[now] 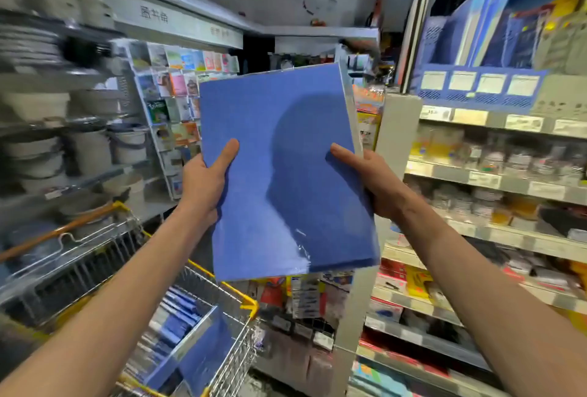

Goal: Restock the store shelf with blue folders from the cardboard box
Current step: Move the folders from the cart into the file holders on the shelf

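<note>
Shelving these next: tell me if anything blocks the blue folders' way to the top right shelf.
Nothing plainly does. Left hand and right hand hold the blue folders left of the top right shelf; only its upright post stands near that path.

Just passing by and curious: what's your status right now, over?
Left hand and right hand both grip the plastic-wrapped pack of flat blue folders, held aloft. Not shelved yet. Nothing visibly in the way.

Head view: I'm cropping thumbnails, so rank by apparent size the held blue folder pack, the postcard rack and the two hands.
1. blue folder pack, though nearness to the camera enlarges it.
2. postcard rack, partly hidden.
3. left hand and right hand look alike; not ranked.
</note>
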Demonstrator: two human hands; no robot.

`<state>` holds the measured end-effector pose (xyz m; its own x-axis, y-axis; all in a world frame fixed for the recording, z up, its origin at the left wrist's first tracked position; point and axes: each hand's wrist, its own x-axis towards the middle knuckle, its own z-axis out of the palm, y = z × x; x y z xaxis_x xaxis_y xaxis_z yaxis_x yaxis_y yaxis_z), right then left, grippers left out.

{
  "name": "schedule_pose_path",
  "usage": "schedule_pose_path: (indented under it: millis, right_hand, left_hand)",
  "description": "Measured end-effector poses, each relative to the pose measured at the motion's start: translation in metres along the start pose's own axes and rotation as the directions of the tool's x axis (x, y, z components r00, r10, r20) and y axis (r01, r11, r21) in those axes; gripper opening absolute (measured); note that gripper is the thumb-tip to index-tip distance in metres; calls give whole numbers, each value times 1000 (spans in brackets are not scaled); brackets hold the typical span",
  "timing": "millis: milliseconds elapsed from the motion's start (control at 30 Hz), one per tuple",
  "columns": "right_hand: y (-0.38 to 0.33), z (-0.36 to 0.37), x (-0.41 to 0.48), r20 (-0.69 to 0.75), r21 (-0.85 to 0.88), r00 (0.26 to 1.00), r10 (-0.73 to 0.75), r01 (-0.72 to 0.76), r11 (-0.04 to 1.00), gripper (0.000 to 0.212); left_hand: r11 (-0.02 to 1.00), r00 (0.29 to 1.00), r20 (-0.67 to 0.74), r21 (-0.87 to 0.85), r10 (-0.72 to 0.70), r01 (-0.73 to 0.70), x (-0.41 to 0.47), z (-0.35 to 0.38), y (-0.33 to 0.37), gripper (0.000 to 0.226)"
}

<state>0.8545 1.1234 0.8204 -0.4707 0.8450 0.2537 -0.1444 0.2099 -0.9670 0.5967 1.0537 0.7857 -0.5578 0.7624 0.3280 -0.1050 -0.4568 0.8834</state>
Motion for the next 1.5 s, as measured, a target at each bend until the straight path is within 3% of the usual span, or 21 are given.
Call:
schedule_pose_path:
  millis: [333, 500, 633, 767, 1000, 1233, 1500]
  right_hand:
    - [-78, -109, -85, -307, -103, 931, -198, 174, 979, 34]
    - [-120, -165, -121, -458, -195, 827, -327, 265, 944, 32]
    - [-149, -215, -133, -526, -277, 727, -441, 344, 897, 28]
    - [-167, -264, -129, -584, -468, 580, -568, 332, 819, 17]
    - [-201, -361, -99, -522, -753, 341, -782, 246, 610, 19]
    - [-230, -439, -27, -537, -738, 293, -791, 292, 609, 12]
    - [-236, -478, 49, -579, -725, 243, -778, 285, 628, 15]
  left_hand:
    - [1000, 956, 292, 15, 20, -25, -15, 156, 27, 31]
    - [964, 913, 391, 178, 116, -199, -19, 250, 35, 30]
    - [955, 897, 425, 198, 118, -220, -24, 329, 32, 48]
    - [944, 872, 467, 197, 147, -265, -27, 395, 27, 43]
    - [883, 842, 483, 251, 240, -396, -23, 507, 13, 52]
    - [769, 833, 451, 389, 321, -507, 17, 578, 8, 47]
    - [616, 807, 430, 524, 405, -588, 76, 617, -7, 46]
